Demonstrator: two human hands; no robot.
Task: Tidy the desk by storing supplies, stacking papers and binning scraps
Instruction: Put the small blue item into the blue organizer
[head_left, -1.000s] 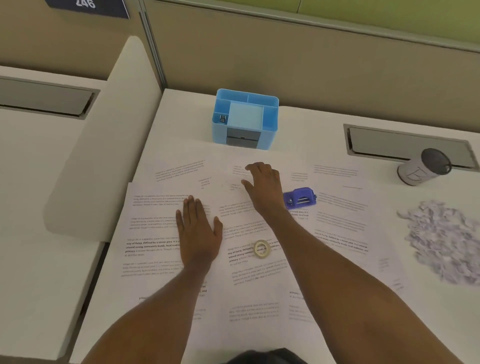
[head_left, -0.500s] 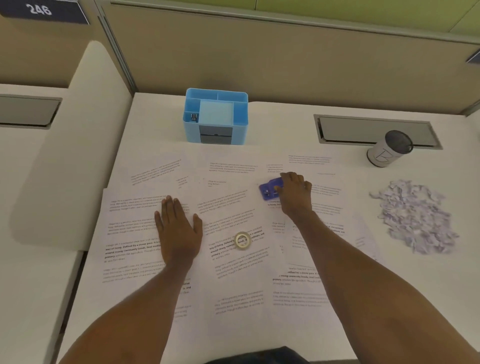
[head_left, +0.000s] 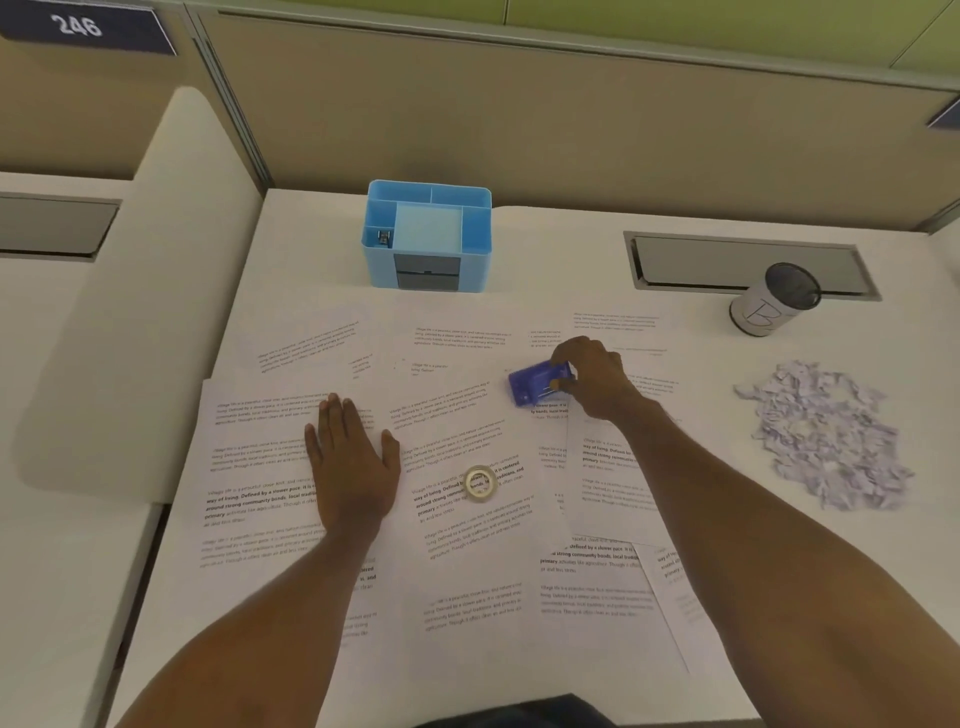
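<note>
Printed paper sheets (head_left: 467, 571) lie spread and overlapping over the white desk. My right hand (head_left: 592, 376) grips a small blue stapler (head_left: 532, 384) on the sheets, fingers curled over its right end. My left hand (head_left: 350, 462) rests flat on the sheets at the left, fingers straight. A roll of clear tape (head_left: 479, 483) lies on the paper between my arms. A blue desk organizer (head_left: 428, 234) stands at the back, with a small metal item in its left compartment. A heap of torn paper scraps (head_left: 826, 436) lies at the right.
A white cylindrical bin (head_left: 774, 301) with a dark open top lies tilted at the back right, by a grey cable hatch (head_left: 748, 265). A partition wall runs behind the desk. A white divider panel (head_left: 135, 312) borders the desk's left side.
My right hand moved right from the middle sheets to the blue stapler and closed its fingers on it. My left hand stayed flat on the paper. The camera view shifted.
</note>
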